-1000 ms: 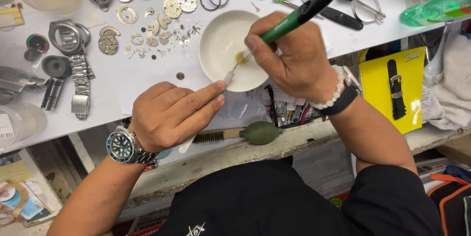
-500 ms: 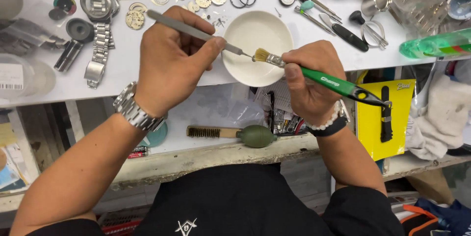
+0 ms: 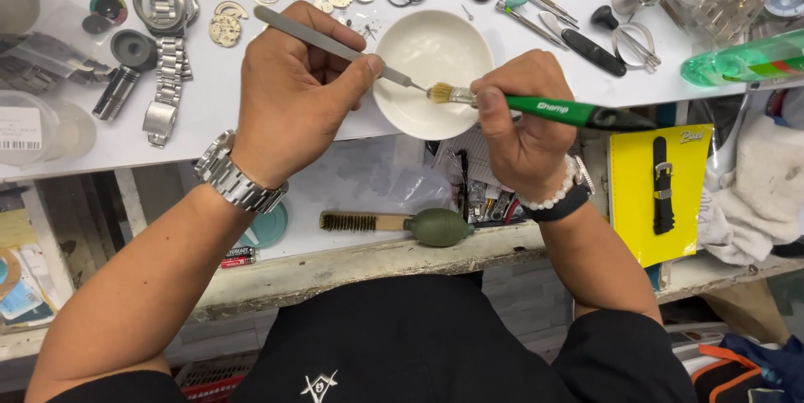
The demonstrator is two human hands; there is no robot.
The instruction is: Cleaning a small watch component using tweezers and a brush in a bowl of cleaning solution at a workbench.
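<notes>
Person wears a black short-sleeved cotton shirt (image 3: pixel 435 344) bearing a small white emblem (image 3: pixel 319 386) at chest centre. Left wrist carries a silver steel-link wristwatch bracelet (image 3: pixel 237 175). Right wrist carries a white round-bead bracelet (image 3: pixel 553 197) lying against a black flat wristband (image 3: pixel 559 207). Both forearms are bare below the sleeves.

Tweezers (image 3: pixel 335 45) left and brush (image 3: pixel 519 104) right meet over the bowl (image 3: pixel 444 110) on the table (image 3: pixel 209 110).
</notes>
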